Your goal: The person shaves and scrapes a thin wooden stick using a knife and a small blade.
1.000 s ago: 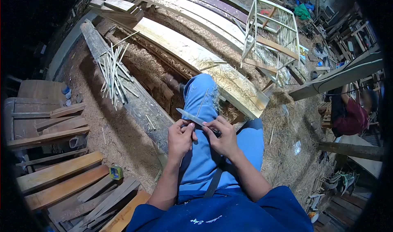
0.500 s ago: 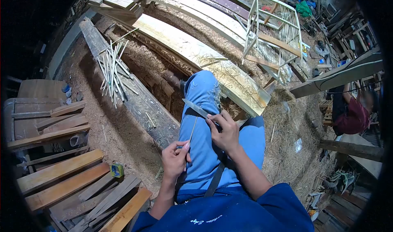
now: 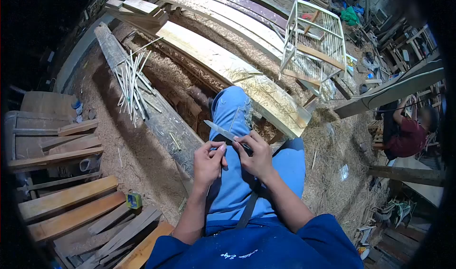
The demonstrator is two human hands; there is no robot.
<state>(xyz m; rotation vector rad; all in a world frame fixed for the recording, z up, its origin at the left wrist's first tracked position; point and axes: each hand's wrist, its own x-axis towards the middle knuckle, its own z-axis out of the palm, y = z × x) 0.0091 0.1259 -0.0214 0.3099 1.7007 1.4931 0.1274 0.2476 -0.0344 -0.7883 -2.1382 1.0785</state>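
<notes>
My right hand (image 3: 255,156) is closed on a knife, whose pale flat blade (image 3: 217,129) points up and left over my knee. My left hand (image 3: 208,163) is closed in a pinch on a thin wooden stick (image 3: 233,121). That stick runs up past the blade, and the knife hides part of it. Both hands are close together above my blue trouser leg (image 3: 232,102). A pile of thin pale sticks (image 3: 130,86) lies on a weathered plank (image 3: 159,121) to the left.
Long pale boards (image 3: 204,45) covered in shavings stretch ahead. A wooden cage frame (image 3: 316,45) stands on the far right. Cut planks (image 3: 66,200) and a yellow-blue tape measure (image 3: 133,201) are at lower left. Another person (image 3: 407,131) sits at the right beyond a post (image 3: 394,91).
My left hand has moved up along the stick, close beside my right hand. The knife has shifted slightly down and left, and more of the stick now reaches beyond the blade.
</notes>
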